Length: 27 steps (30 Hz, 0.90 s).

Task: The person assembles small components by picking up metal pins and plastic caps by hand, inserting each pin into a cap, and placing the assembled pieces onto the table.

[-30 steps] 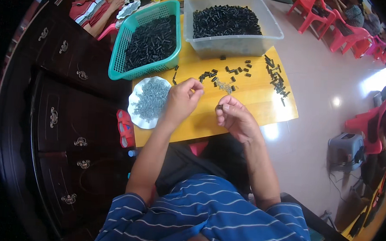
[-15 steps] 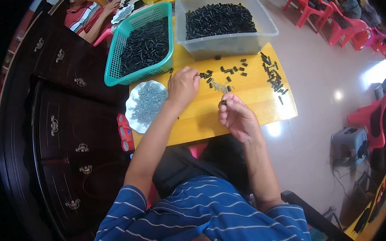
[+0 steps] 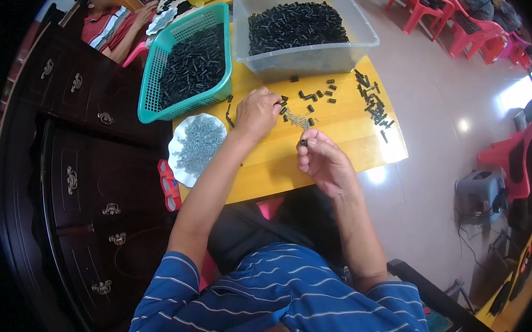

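Note:
My right hand pinches a small black tube between thumb and fingers, just above the near part of the yellow table. My left hand rests over the table with its fingers curled together. Its fingertips reach the edge of a loose group of short black tubes; what they grip, if anything, is hidden. Between the hands lies a little heap of tiny clear pieces. Beside my left wrist stands a white scalloped plate full of small clear pieces.
Behind my left hand is a teal basket of black parts. A translucent bin of black tubes stands at the back. Longer black pieces lie along the right edge. Dark drawers border the left; a person sits at far left.
My left hand has shifted slightly right toward the loose tubes, uncovering a few black pieces beside the basket. My right hand still pinches its tube. The whole view has shifted a little.

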{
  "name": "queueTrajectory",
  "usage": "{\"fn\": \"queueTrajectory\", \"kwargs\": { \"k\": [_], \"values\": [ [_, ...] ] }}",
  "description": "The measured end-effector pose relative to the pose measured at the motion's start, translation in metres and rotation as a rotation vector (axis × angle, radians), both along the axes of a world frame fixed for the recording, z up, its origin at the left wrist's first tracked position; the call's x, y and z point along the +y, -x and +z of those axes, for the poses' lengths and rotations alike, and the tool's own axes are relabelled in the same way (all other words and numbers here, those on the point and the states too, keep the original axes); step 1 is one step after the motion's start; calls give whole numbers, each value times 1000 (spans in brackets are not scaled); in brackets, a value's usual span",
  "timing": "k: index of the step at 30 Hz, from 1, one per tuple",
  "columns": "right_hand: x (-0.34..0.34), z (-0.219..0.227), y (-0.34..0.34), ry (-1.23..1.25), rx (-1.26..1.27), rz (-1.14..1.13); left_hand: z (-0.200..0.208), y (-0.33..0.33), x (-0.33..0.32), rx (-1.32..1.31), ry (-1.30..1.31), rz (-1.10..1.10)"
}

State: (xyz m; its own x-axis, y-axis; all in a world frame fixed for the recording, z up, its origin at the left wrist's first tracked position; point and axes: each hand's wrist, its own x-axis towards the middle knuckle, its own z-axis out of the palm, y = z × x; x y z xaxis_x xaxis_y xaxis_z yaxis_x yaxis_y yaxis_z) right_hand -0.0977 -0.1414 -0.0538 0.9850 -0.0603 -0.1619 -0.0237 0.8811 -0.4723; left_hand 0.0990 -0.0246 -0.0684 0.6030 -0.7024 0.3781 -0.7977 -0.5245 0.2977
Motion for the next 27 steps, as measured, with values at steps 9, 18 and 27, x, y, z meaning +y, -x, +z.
{"fn": "queueTrajectory", "kwargs": {
  "k": [9,18,27],
  "values": [
    [0,0,0,10,8,-2,0,0,-3,54,-5,8],
    [2,-2,0,1,7,19,5,6,3,150,126,18],
    [7,1,0,20,4,13,36,51,49,822,559,-40]
  ]
}}
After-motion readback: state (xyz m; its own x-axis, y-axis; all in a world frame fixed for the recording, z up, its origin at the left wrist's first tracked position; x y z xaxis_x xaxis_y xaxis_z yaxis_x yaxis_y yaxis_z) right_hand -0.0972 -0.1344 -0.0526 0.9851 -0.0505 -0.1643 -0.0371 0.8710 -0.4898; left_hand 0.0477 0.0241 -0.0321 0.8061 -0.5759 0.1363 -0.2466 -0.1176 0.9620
